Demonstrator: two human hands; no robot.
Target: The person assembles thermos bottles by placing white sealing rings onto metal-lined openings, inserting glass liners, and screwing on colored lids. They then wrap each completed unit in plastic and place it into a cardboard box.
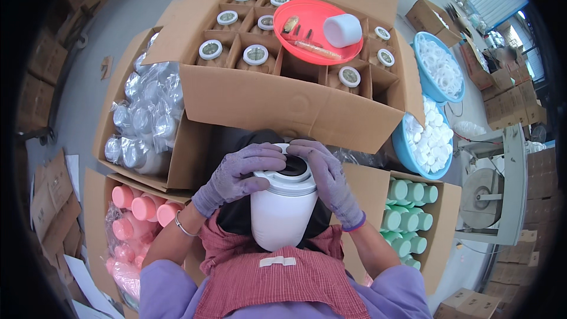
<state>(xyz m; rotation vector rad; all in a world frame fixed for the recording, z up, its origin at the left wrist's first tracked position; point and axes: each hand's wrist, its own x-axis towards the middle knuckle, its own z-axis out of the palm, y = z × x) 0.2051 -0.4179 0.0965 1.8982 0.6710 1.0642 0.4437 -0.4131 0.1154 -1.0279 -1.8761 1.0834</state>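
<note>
A white flask [282,218] with a white collar and a dark round opening stands in my lap, tilted slightly. My left hand [239,176], in a purple-grey glove, is closed round the left side of its top, with fingertips on the collar's far edge and the thumb along the near left side. My right hand [328,180], gloved alike, is closed against the right side, its fingers bent over the white collar [295,172]. The fingertips of both hands come close together at the far rim. What lies inside the opening is too dark to tell.
Ahead, a divided carton [260,97] holds several white-rimmed jars, with a red basin [295,9] on top carrying a white cup [342,30] and small tools. Bagged silvery parts [142,119], pink bottles [143,208], green bottles [407,221] and blue basins [407,156] stand around me.
</note>
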